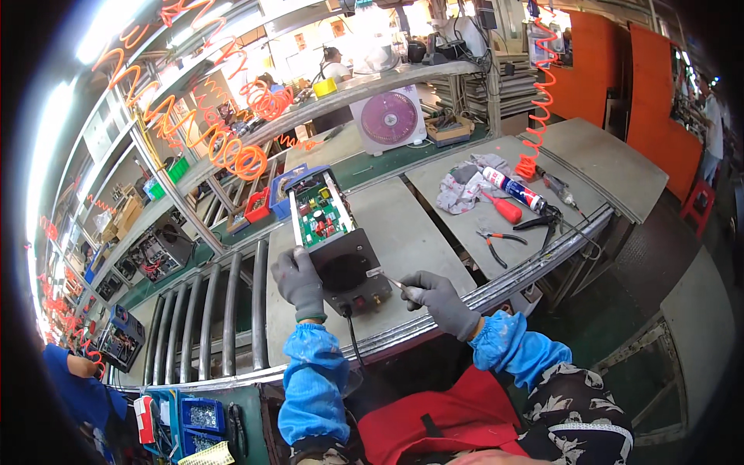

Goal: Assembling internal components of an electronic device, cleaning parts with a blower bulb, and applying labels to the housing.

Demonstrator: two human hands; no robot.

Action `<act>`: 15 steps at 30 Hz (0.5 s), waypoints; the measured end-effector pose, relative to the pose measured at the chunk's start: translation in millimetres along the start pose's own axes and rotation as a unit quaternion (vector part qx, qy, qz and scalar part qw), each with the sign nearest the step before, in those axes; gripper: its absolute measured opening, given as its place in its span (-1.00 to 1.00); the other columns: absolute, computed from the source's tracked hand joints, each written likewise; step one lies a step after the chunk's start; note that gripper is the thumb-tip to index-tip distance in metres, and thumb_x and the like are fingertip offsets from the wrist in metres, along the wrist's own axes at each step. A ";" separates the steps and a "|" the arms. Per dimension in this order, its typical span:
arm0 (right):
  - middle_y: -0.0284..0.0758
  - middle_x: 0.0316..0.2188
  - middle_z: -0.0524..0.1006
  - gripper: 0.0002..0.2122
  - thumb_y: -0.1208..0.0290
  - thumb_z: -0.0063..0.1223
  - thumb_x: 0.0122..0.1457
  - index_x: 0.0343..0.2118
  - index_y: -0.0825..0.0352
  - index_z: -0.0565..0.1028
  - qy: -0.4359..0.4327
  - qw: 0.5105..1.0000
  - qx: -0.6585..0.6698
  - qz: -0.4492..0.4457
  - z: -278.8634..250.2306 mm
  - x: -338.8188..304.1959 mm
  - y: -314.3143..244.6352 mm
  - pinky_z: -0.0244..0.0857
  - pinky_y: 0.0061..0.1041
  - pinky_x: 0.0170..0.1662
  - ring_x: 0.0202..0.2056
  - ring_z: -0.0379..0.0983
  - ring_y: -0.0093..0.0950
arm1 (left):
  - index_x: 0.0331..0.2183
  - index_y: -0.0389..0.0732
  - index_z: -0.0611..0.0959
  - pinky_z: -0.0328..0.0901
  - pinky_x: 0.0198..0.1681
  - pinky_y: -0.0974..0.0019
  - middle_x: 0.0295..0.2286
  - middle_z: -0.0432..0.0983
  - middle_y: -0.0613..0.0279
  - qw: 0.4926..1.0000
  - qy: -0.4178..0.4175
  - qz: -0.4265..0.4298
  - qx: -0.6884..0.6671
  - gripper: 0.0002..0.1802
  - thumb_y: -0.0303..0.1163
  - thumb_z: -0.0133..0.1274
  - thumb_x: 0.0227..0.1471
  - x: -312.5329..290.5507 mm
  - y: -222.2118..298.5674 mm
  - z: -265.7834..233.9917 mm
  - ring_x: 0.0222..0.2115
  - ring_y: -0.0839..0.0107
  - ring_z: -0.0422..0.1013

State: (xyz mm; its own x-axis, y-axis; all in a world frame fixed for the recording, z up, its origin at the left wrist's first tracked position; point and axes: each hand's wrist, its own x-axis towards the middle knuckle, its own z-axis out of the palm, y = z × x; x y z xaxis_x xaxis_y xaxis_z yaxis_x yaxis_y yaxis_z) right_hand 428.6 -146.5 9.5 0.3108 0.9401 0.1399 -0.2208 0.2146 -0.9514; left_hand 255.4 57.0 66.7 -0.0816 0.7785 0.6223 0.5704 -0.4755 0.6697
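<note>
An electrical unit (341, 267) stands on the bench in front of me, its casing off and a green circuit board (324, 219) showing. Its dark end panel faces me, with a round fan opening, a red switch, a brass fitting and a black power cord (354, 339). My left hand (297, 280), in a grey glove, is closed around the left edge of that panel. On the other side my right hand (438, 298), also gloved, grips a slim tool with a flat pale tip (379, 273). The tip is at the panel's right edge; I cannot tell whether it touches.
Rollers (209, 318) run along the bench to the left. On the right lie a rag (463, 186), a sealant tube (511, 188) in a gun, a red-handled tool (505, 209) and pliers (496, 245). Orange coiled hoses (545, 77) hang overhead. A co-worker's arm (81, 366) shows at the lower left.
</note>
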 end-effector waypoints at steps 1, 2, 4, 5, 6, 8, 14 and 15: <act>-0.36 -0.31 0.54 -0.77 0.54 -0.02 0.26 -0.05 0.45 0.51 -0.005 1.000 -0.014 0.000 2.8 0.6 -4.9 0.37 -0.60 -0.21 -0.35 0.42 -0.64 | -0.18 -0.22 0.63 0.30 -0.13 0.04 -0.24 0.48 -0.01 0.997 0.029 0.066 0.021 -0.63 -0.13 -0.02 0.17 0.6 0.0 -1.7 -0.18 0.02 0.42; -0.36 -0.31 0.54 -0.77 0.54 -0.02 0.26 -0.05 0.45 0.52 -0.006 1.000 -0.017 0.002 5.2 1.4 -6.3 0.37 -0.61 -0.21 -0.35 0.42 -0.64 | -0.15 -0.21 0.63 0.30 -0.13 0.04 -0.23 0.48 0.01 0.989 0.057 0.132 0.043 -0.64 -0.15 -0.01 0.17 1.8 -1.0 -3.7 -0.17 0.03 0.41; -0.36 -0.31 0.54 -0.77 0.54 -0.02 0.26 -0.05 0.44 0.52 -0.009 1.000 -0.025 0.003 9.2 4.2 -10.3 0.36 -0.61 -0.22 -0.35 0.41 -0.64 | -0.07 -0.14 0.61 0.27 -0.07 0.04 -0.19 0.49 0.08 0.974 -0.035 0.219 0.054 -0.66 -0.25 0.02 0.14 4.1 3.0 -8.6 -0.12 0.09 0.39; -0.36 -0.31 0.54 -0.77 0.53 -0.02 0.26 -0.06 0.43 0.52 -0.008 1.000 -0.028 0.002 9.4 7.7 -9.1 0.36 -0.61 -0.24 -0.37 0.41 -0.64 | -0.06 -0.13 0.61 0.26 -0.06 0.04 -0.19 0.49 0.10 0.959 -0.060 0.269 0.074 -0.66 -0.26 0.02 0.14 0.2 7.2 -8.0 -0.11 0.10 0.39; -0.36 -0.31 0.54 -0.77 0.53 -0.02 0.27 -0.06 0.43 0.52 -0.011 1.000 -0.024 -0.002 10.6 10.4 -6.5 0.35 -0.62 -0.25 -0.38 0.41 -0.64 | -0.06 -0.12 0.61 0.25 -0.04 0.05 -0.19 0.50 0.11 0.940 -0.084 0.318 0.094 -0.66 -0.28 0.02 0.13 -1.6 10.0 -8.7 -0.11 0.11 0.39; -0.36 -0.31 0.54 -0.77 0.52 -0.02 0.27 -0.06 0.43 0.52 -0.017 1.000 -0.016 -0.010 13.3 14.9 -2.4 0.35 -0.62 -0.26 -0.39 0.41 -0.64 | -0.04 -0.09 0.60 0.22 -0.01 0.05 -0.20 0.50 0.15 0.944 -0.080 0.306 0.097 -0.64 -0.30 0.03 0.11 -1.2 7.5 -6.2 -0.11 0.14 0.39; -0.36 -0.31 0.54 -0.76 0.47 0.01 0.25 -0.06 0.42 0.52 -0.014 1.000 -0.015 0.003 21.0 16.3 -1.1 0.36 -0.60 -0.22 -0.35 0.44 -0.63 | -0.06 -0.09 0.62 0.24 -0.03 0.06 -0.21 0.51 0.18 0.951 -0.068 0.296 0.058 -0.65 -0.32 0.05 0.08 -0.8 1.2 -3.1 -0.11 0.14 0.39; -0.37 -0.31 0.54 -0.76 0.47 0.01 0.25 -0.06 0.42 0.52 -0.010 1.000 -0.013 0.004 20.6 16.9 -0.2 0.36 -0.60 -0.22 -0.35 0.44 -0.63 | -0.06 -0.09 0.62 0.25 -0.03 0.06 -0.21 0.51 0.19 0.952 -0.067 0.295 0.052 -0.65 -0.32 0.05 0.08 -2.0 1.5 -3.5 -0.11 0.14 0.39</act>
State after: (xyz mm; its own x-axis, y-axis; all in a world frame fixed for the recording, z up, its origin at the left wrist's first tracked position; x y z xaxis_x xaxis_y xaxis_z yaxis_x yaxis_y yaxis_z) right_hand 414.8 -125.1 17.7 0.2905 0.9470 0.1368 -0.1994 0.1997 -0.9594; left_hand 253.6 53.3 67.9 0.3798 0.4367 0.8155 0.5630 -0.8086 0.1708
